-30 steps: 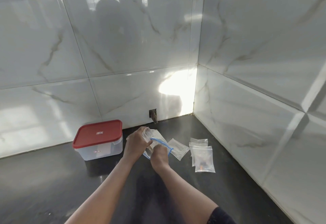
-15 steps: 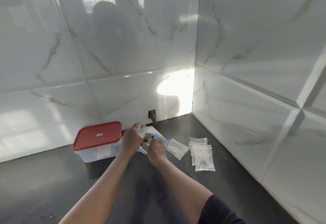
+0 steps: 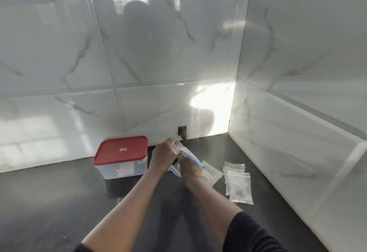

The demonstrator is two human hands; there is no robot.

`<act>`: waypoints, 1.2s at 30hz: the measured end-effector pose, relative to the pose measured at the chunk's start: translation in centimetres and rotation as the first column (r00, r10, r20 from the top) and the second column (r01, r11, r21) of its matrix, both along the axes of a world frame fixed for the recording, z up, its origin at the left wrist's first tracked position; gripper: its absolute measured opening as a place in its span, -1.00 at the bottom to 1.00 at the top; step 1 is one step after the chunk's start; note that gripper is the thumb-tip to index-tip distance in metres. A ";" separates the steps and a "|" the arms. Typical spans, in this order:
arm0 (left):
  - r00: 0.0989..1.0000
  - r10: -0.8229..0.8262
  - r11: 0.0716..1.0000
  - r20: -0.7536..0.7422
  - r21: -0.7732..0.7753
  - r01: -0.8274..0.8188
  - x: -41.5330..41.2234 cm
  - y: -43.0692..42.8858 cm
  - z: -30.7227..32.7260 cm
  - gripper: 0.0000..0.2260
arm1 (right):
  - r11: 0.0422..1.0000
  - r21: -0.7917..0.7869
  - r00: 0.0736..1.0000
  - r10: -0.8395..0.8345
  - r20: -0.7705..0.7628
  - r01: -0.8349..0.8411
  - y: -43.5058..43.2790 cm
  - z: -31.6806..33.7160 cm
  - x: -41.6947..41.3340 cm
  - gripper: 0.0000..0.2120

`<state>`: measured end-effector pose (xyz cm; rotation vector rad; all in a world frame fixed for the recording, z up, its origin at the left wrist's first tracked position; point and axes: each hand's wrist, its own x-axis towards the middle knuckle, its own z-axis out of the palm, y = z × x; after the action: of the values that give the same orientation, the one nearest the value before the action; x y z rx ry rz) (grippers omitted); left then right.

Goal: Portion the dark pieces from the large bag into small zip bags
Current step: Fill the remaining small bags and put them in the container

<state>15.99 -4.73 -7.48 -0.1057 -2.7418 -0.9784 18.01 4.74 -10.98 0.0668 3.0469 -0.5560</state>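
Clear small zip bag [image 3: 176, 146], mouth open, was pinched by my left hand [image 3: 161, 157] above the blue-zipped large bag [image 3: 194, 158] on the dark counter [image 3: 59, 202]. My right hand [image 3: 190, 171] lay at the large bag's mouth, fingers hidden, so I could not tell their grip.

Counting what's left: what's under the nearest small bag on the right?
Clear bags poke out from under the small bag at its far and left edges. It covers the rest, so their number cannot be told.
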 end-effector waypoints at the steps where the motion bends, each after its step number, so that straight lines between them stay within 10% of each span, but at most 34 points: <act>1: 1.000 0.003 1.000 0.004 -0.001 -0.003 0.0 0.1 -0.2 -0.79 | 1.000 -0.016 1.000 -0.003 -0.004 0.003 -0.1 -0.2 0.0 -0.68; 36: 1.000 -0.019 1.000 0.022 -0.024 0.019 1.4 -2.2 -0.2 -0.69 | 0.969 -0.241 0.999 -0.038 0.037 0.046 -1.2 0.7 1.0 -0.67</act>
<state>17.37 -6.98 -7.67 -0.1257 -2.7781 -0.9573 18.99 3.59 -10.27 0.1303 2.9263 -0.9151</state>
